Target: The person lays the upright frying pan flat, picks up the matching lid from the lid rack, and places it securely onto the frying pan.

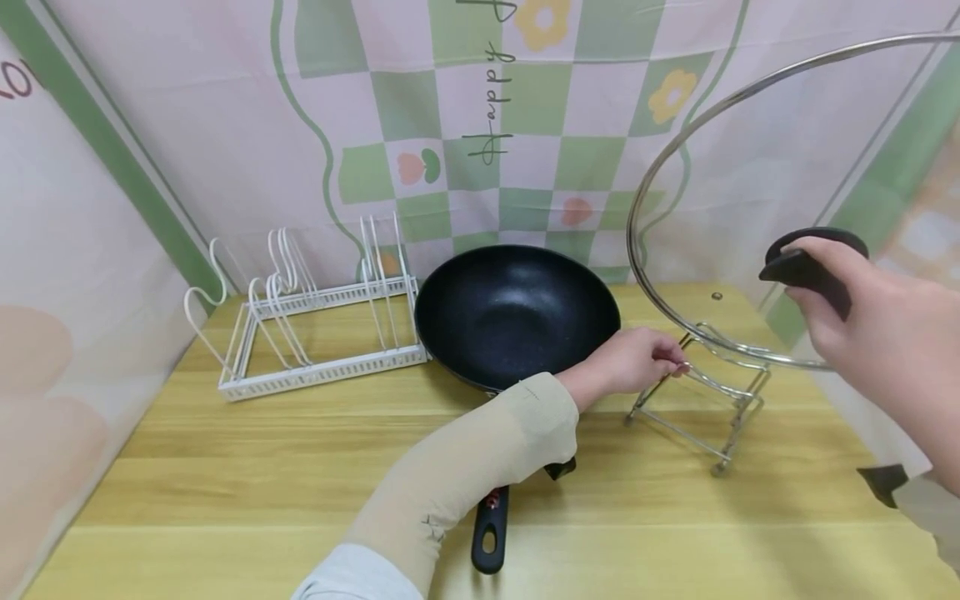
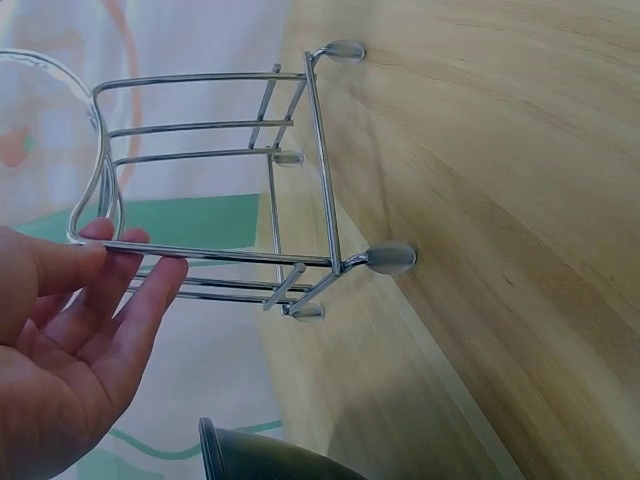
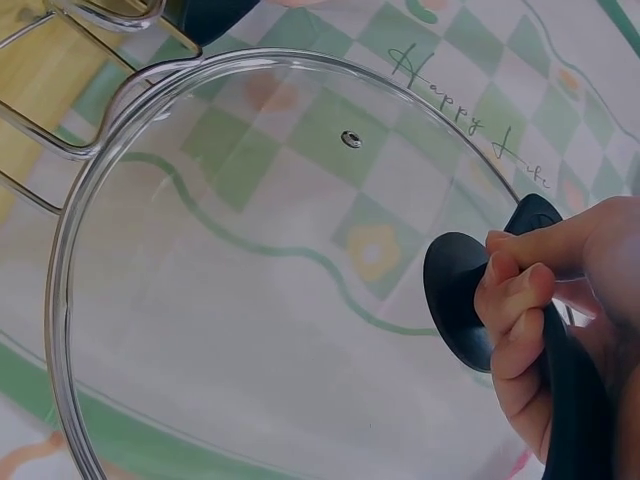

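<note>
My left hand (image 1: 633, 360) pinches an upright wire of a small metal lid stand (image 2: 325, 170), thumb on one side and fingers on the other. The stand's feet rest on the wooden table. My right hand (image 1: 892, 325) grips the black knob (image 1: 817, 242) of a large glass lid (image 3: 250, 260) with a metal rim. Held upright on edge, the lid has its lower rim right at the curved top wires of the stand. A black wok (image 1: 517, 312) sits left of the stand, its handle (image 1: 490, 537) pointing toward me and partly hidden by my left sleeve.
A white rack (image 1: 322, 383) with upright wire dividers stands at the back left, beside the wok. Patterned cloth (image 1: 540, 100) hangs behind the wooden table (image 1: 300, 483) and along its sides.
</note>
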The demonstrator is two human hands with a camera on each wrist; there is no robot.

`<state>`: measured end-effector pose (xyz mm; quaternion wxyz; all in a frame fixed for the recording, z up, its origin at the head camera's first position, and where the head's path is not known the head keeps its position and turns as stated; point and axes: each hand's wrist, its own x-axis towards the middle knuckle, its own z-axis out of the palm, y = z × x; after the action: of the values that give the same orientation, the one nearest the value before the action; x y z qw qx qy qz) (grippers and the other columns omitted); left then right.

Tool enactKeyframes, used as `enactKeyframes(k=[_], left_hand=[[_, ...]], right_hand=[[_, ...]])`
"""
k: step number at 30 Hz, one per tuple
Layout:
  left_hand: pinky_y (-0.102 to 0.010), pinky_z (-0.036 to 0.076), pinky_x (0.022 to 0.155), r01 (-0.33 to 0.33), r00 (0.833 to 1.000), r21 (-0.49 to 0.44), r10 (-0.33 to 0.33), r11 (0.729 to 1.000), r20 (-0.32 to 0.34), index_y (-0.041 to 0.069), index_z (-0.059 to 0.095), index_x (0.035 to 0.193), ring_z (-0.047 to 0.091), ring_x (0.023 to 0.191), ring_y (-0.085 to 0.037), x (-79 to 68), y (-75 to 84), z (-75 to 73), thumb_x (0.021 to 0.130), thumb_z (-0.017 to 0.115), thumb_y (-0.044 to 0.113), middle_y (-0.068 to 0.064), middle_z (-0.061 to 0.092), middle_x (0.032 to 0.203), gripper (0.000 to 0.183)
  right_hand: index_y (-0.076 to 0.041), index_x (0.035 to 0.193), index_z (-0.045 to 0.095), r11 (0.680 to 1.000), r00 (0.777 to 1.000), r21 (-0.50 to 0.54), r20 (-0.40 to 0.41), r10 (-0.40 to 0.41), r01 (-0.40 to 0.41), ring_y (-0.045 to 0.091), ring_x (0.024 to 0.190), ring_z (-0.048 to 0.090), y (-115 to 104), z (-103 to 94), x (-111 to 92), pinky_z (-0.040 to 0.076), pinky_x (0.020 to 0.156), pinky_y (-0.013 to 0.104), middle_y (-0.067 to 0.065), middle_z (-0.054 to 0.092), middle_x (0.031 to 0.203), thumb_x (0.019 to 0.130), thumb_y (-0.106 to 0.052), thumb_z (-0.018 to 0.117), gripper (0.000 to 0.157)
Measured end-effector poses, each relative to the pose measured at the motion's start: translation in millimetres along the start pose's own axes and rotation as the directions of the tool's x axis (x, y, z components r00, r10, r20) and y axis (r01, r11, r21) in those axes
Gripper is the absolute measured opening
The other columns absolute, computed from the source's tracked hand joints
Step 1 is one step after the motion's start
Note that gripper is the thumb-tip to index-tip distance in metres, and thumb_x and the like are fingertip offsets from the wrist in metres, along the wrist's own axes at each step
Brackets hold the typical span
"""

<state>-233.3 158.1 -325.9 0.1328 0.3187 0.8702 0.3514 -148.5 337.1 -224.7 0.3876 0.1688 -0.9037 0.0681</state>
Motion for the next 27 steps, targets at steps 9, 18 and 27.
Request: enactKeyframes(k=[9, 18, 27], left_hand=[[-0.008, 0.041, 0.071, -0.047, 0.997, 0.106, 0.053, 0.993, -0.056, 0.019, 0.080, 0.104, 0.056, 0.078, 0.008, -2.3, 1.9, -2.3, 0.102, 0.066, 0.016, 0.016, 0.073, 0.094, 0.014], [-0.008, 0.041, 0.073, -0.056, 0.997, 0.077, 0.060, 0.995, -0.045, 0.019, 0.079, 0.105, 0.057, 0.081, 0.007, -4.2, 0.6, -6.0, 0.101, 0.068, 0.016, 0.015, 0.072, 0.095, 0.013], [-0.008, 0.042, 0.078, -0.057, 0.998, 0.047, 0.056, 0.997, 0.017, 0.017, 0.077, 0.117, 0.059, 0.092, 0.006, -6.5, -1.8, -9.9, 0.100, 0.069, 0.018, 0.012, 0.073, 0.106, 0.018]], right_hand=[[-0.006, 0.130, 0.060, 1.000, 1.000, -0.006, -0.008, -0.014, 0.013, 0.044, 0.039, 0.042, -3, -3.2, 5, 0.021, 0.038, 0.040, 0.042, 0.061, 0.087, 0.104, -0.033, 0.051, 0.038], [-0.005, 0.131, 0.059, 0.999, 0.999, -0.010, -0.022, -0.037, 0.037, 0.049, 0.043, 0.047, -3, -5.5, 8, 0.021, 0.038, 0.038, 0.041, 0.063, 0.093, 0.107, -0.047, 0.039, 0.052], [-0.003, 0.131, 0.058, 1.000, 1.000, -0.028, -0.001, -0.009, 0.009, 0.047, 0.040, 0.043, -1, -7.9, 14, 0.024, 0.038, 0.042, 0.041, 0.062, 0.089, 0.103, -0.028, 0.055, 0.038]])
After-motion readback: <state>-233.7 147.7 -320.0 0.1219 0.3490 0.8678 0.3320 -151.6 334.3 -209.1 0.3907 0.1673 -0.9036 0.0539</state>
